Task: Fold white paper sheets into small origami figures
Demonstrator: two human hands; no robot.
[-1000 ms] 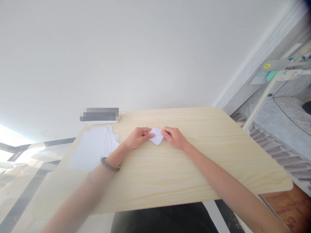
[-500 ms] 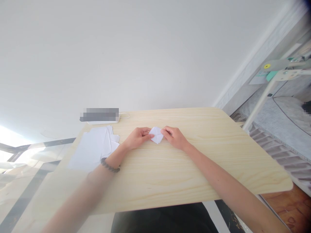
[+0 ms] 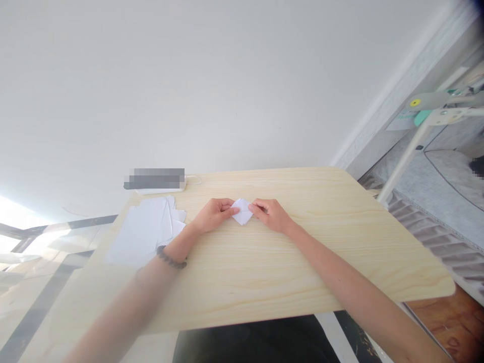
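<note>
A small folded piece of white paper (image 3: 242, 213), diamond-shaped with crease lines on it, is held between my two hands over the middle of the table. My left hand (image 3: 216, 215) pinches its left corner, with the thumb lying on top. At the right corner, the thumb and fingers of my right hand (image 3: 273, 214) are closed on the same paper. The undersides of the fingers are hidden. A dark beaded bracelet (image 3: 171, 257) circles my left wrist.
White paper sheets (image 3: 139, 227) lie in an overlapping pile left of my left forearm. Behind them, at the wooden table's (image 3: 325, 262) back edge, sits a white object with a blurred-out top (image 3: 161, 190) and a cord. A wall rises behind; a white metal frame (image 3: 406, 156) stands right.
The folded paper has shifted very slightly left and sits a little differently between my fingers. Both hands keep their pinch, and my right fingertips have moved a touch.
</note>
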